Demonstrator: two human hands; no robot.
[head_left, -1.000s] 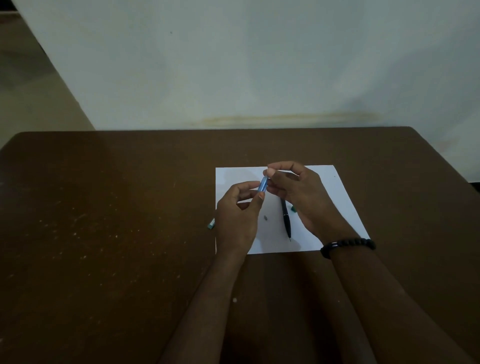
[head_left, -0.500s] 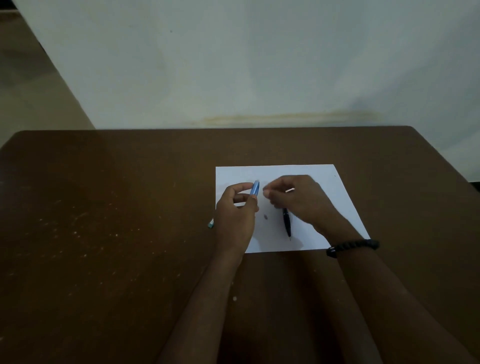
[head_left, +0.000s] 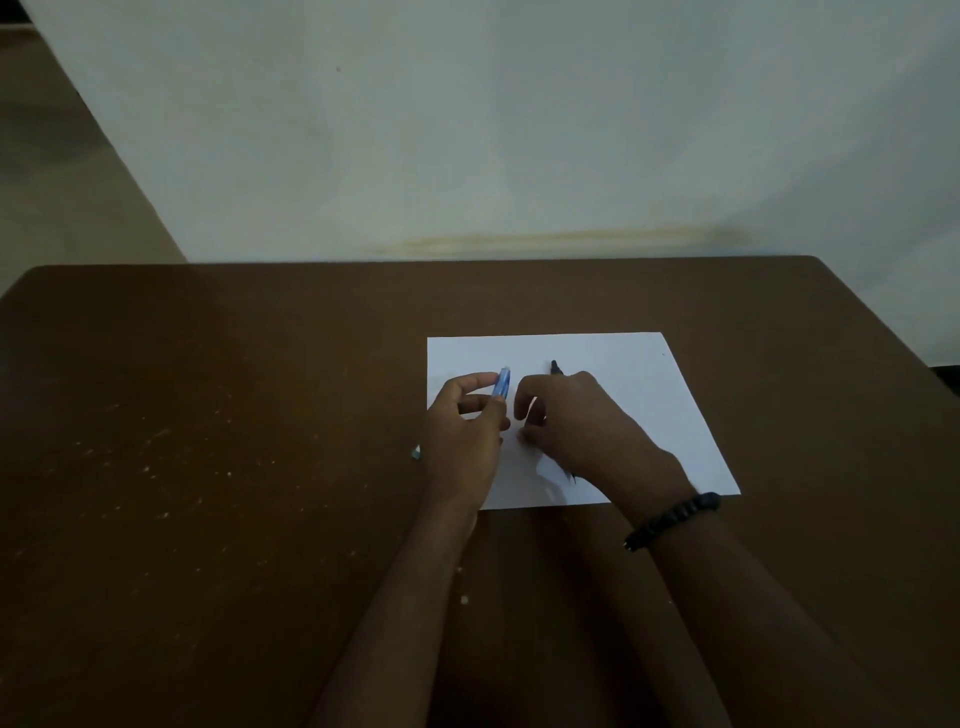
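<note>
Worktop (head_left: 208, 467), brown, carries one white paper sheet (head_left: 649, 395). Left hand (head_left: 462, 436) is over the sheet's left edge, its grip clamped on a blue pen barrel (head_left: 503, 384) that is held tilted with its upper end free. Right hand (head_left: 582, 421), with a black bead bracelet (head_left: 675, 519) at the wrist, has its fingers curled down to the sheet; whether its grip encloses anything cannot be told. Black pen (head_left: 555, 368) lies on the sheet, mostly hidden under that hand. Small teal piece (head_left: 415, 453) lies on the worktop just beside the sheet's left edge.
</note>
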